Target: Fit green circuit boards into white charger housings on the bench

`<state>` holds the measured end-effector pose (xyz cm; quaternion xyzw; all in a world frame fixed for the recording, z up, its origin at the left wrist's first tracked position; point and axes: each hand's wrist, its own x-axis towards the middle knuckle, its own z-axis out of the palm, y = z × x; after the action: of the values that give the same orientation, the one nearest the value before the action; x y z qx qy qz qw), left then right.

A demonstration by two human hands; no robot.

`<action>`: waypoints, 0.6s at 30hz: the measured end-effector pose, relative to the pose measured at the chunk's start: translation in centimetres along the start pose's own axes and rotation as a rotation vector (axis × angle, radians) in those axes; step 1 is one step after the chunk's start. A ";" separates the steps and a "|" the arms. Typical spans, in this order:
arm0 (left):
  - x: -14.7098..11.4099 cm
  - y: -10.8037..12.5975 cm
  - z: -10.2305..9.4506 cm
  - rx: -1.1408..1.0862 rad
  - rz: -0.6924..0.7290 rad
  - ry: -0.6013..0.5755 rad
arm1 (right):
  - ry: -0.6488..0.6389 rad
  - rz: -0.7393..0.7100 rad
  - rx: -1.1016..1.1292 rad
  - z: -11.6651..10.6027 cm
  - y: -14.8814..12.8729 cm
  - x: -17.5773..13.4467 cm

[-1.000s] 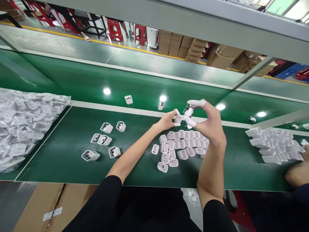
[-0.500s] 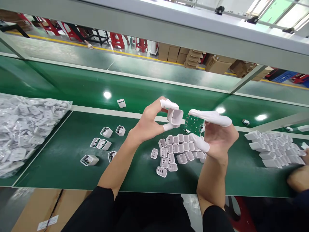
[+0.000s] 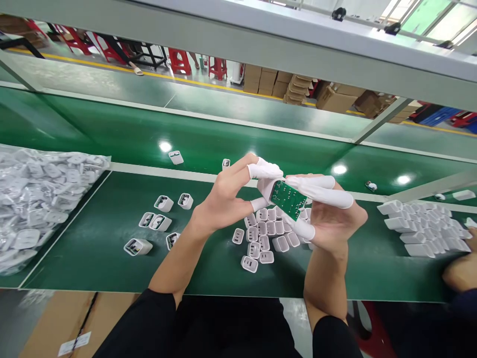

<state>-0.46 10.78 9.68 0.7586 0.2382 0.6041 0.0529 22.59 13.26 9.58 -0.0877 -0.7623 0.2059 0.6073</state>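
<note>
In my left hand (image 3: 227, 194), white finger covers grip a white plastic charger housing (image 3: 265, 188) with its opening turned to the right. My right hand (image 3: 328, 209), also in white finger covers, pinches a green circuit board (image 3: 288, 199). The board's left end is at the mouth of the housing; how deep it sits inside I cannot tell. Below both hands stands a cluster of empty white housings (image 3: 264, 242), partly hidden by my right fingers. To the left, several housings with parts inside (image 3: 161, 223) rest on the green work surface.
A clear bag of white plastic pieces (image 3: 48, 199) lies at the far left. More white housings (image 3: 425, 228) are grouped at the right, beside another person's arm (image 3: 460, 268). On the green belt behind are a filled housing (image 3: 176, 157) and a small part (image 3: 370, 186).
My right hand has brought the circuit board leftward to the housing's opening. Filled housings on the rear belt have shifted left, and another has come into view behind my left hand.
</note>
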 end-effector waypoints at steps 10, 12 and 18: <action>0.2 0.6 0.0 0.013 -0.029 0.017 | -0.019 0.026 -0.048 0.1 -0.4 -0.3; 0.2 0.6 0.0 0.020 -0.028 0.017 | -0.019 0.027 -0.064 0.2 -0.4 -0.3; -0.3 0.2 0.0 -0.030 -0.064 0.018 | -0.034 0.038 -0.108 0.1 -0.6 -0.1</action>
<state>-0.45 10.48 9.46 0.7443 0.2536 0.6125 0.0815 22.58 12.71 9.74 -0.1314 -0.7808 0.1771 0.5846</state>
